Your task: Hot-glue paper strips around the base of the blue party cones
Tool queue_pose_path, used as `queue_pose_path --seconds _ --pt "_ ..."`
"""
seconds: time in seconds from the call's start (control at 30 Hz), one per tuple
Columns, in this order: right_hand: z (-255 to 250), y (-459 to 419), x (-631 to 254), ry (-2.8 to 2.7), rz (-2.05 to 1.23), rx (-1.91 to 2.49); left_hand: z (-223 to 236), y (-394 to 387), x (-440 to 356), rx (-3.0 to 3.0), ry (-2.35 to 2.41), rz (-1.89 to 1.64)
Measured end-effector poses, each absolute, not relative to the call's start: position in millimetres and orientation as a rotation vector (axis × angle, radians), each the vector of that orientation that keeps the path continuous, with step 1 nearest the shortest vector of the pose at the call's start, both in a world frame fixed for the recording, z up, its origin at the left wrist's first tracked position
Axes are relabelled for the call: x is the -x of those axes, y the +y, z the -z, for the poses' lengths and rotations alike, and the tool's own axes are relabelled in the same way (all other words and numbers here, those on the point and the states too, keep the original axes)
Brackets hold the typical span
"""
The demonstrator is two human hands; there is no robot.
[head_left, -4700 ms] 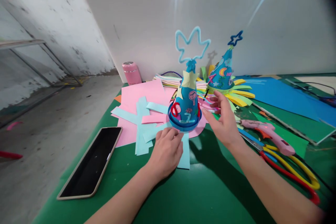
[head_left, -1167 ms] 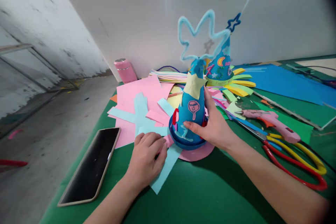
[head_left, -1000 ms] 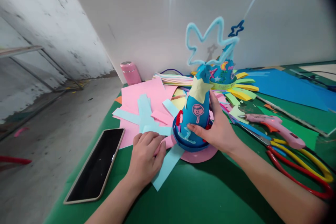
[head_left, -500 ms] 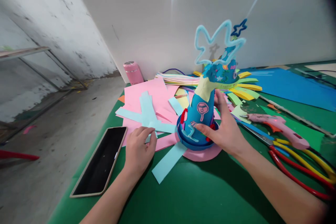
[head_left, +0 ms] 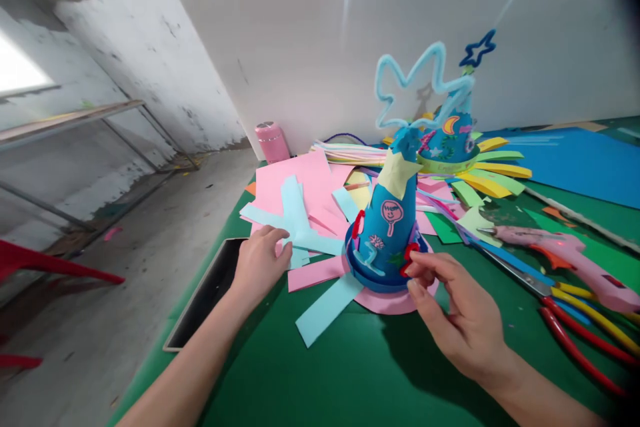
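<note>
A blue paper cone hat [head_left: 385, 217] stands upright on a pink paper round [head_left: 385, 301]. It carries a light-blue pipe-cleaner star [head_left: 440, 80] on its tip, a pale yellow collar and small stickers. Close to the hat's right front, beside a red decoration [head_left: 411, 257], my right hand [head_left: 460, 317] is half curled, with a gap between thumb and fingertips and nothing visible in it. My left hand [head_left: 263, 263] hovers with bent, parted fingers near light-blue paper strips [head_left: 300, 230], partly covering a phone [head_left: 205, 300]. One light-blue strip [head_left: 327, 313] and a pink strip [head_left: 317, 273] reach out from the hat's base.
Behind stands a second decorated blue hat [head_left: 450, 137] with yellow and green strips. To the right lie a pink glue gun [head_left: 565, 257] and red-and-yellow handled scissors [head_left: 575, 320]. A pink bottle [head_left: 273, 142] and pink paper [head_left: 280, 180] are at the back left.
My right hand has let go of the hat and drawn back toward me. My left hand has lifted slightly, its fingers opening. The view has turned a little left.
</note>
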State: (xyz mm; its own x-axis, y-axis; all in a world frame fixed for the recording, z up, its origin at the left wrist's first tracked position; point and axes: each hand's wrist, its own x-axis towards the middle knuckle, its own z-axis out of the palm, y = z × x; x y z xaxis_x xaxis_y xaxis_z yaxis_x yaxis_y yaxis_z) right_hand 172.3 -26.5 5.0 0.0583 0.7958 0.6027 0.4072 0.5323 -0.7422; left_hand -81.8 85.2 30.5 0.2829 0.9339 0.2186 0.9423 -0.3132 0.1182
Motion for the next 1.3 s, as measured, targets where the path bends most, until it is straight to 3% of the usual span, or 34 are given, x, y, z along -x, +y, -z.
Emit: queue_pose_path --seconds 0.5,1.3 --pt "-3 -25 -175 -1.578 -0.42 1.182 -55 127 101 2.444 -1.823 -0.195" --pt "-4 -21 -172 -1.577 -0.443 1.19 -49 193 99 2.527 -1.393 -0.558"
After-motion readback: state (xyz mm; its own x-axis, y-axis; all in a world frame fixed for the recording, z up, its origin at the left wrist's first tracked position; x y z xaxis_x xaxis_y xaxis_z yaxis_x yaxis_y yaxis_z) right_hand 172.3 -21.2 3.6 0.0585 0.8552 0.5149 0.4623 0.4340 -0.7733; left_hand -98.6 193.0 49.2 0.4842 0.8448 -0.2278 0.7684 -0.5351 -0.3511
